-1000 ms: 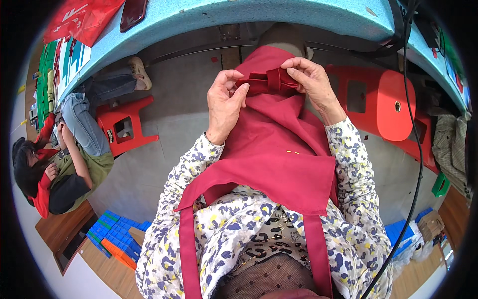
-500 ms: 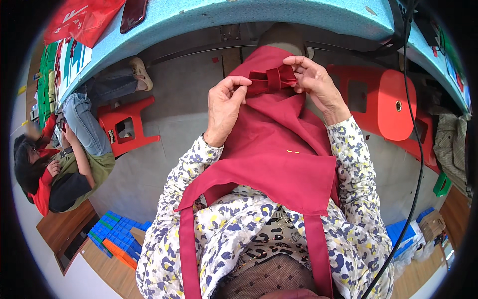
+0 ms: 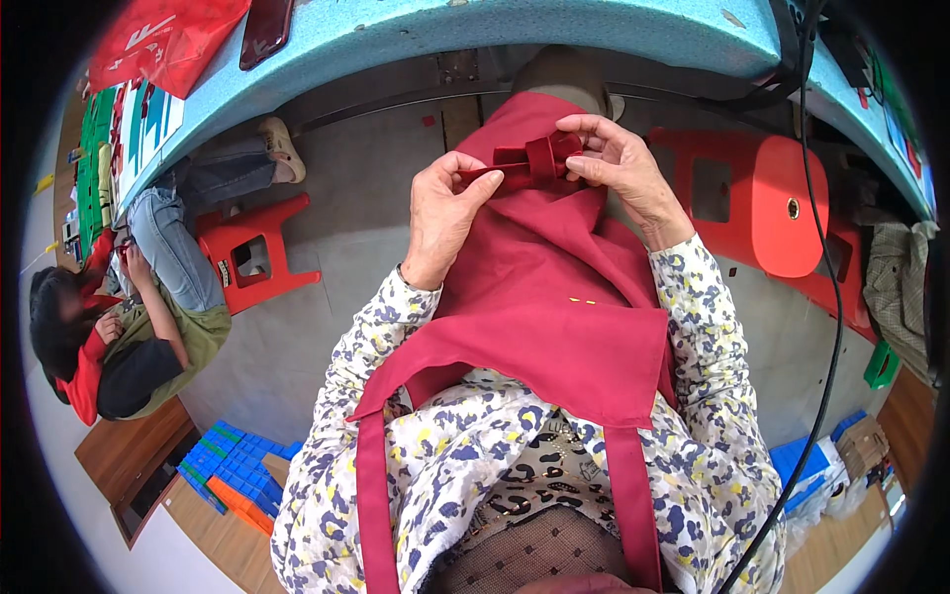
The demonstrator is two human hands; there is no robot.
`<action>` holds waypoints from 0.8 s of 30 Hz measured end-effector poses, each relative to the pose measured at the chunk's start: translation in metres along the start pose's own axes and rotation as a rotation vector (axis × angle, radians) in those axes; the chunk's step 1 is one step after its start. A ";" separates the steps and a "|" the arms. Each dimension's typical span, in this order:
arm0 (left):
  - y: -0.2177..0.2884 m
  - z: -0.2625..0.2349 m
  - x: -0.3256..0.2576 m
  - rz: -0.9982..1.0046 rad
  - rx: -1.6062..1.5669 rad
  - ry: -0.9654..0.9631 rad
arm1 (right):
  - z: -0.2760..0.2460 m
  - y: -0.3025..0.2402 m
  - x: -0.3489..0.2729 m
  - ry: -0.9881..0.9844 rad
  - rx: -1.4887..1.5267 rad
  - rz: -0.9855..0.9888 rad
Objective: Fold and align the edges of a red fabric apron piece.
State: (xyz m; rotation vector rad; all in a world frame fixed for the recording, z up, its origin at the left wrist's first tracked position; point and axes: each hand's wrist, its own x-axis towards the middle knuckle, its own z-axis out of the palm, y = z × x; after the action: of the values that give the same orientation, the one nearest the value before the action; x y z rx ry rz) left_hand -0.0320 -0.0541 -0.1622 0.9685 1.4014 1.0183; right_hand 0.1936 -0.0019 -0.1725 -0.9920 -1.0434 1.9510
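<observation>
Above the lap of my dark red apron point(image 3: 544, 257) I hold a dark red fabric bow point(image 3: 541, 158) with a band around its middle. My left hand point(image 3: 440, 213) pinches its left end between thumb and forefinger. The right end is held by my right hand point(image 3: 630, 178), with the thumb below and the fingers curled over it. Part of each end is hidden behind the fingers.
A light blue tabletop point(image 3: 515, 35) curves across the far side, with a dark phone point(image 3: 265, 30) and a red bag point(image 3: 163, 45) on it. Red stools point(image 3: 787, 203) stand to the right. At left sits another person point(image 3: 158, 327). A black cable point(image 3: 829, 376) hangs on the right.
The bow's left end has changed shape and tapers toward my left thumb, which has shifted right. My right fingers have closed further over the right end.
</observation>
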 end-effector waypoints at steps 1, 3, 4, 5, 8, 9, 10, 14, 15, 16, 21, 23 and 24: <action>-0.001 0.000 0.001 0.000 0.000 -0.001 | 0.000 0.001 0.000 0.001 0.001 0.000; -0.002 0.002 0.002 -0.009 0.012 0.014 | 0.001 0.002 0.000 0.017 -0.010 0.010; -0.002 0.003 0.002 -0.017 0.023 0.030 | 0.001 0.003 0.001 0.032 -0.022 0.020; -0.004 0.003 0.003 -0.018 0.023 0.030 | 0.001 0.004 0.001 0.032 -0.021 0.020; -0.007 0.004 0.004 -0.019 0.075 0.031 | 0.002 0.009 0.002 0.100 -0.008 -0.005; -0.007 0.005 0.004 -0.019 0.075 0.031 | 0.002 0.009 0.002 0.100 -0.007 -0.005; -0.006 0.005 0.004 -0.022 0.075 0.030 | 0.002 0.009 0.002 0.124 -0.004 -0.001; -0.002 0.009 0.004 -0.025 0.024 0.033 | 0.005 0.011 0.001 0.181 0.002 -0.009; 0.000 0.011 0.003 -0.025 0.024 0.032 | 0.006 0.011 0.001 0.181 0.002 -0.009; 0.003 0.013 0.003 -0.025 -0.028 0.037 | 0.007 0.012 0.001 0.214 0.005 -0.021; 0.019 0.014 0.002 -0.152 -0.018 0.013 | 0.007 0.012 0.001 0.223 0.031 -0.053; 0.023 0.015 0.003 -0.172 0.002 0.003 | 0.005 0.009 0.000 0.208 0.058 -0.031; 0.024 0.015 0.003 -0.192 0.023 -0.007 | 0.004 0.007 0.000 0.193 0.085 -0.009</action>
State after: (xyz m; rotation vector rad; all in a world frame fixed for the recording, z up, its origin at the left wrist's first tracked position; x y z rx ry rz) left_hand -0.0171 -0.0429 -0.1407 0.8355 1.4721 0.8564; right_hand 0.1885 -0.0065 -0.1768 -1.1009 -0.8487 1.8355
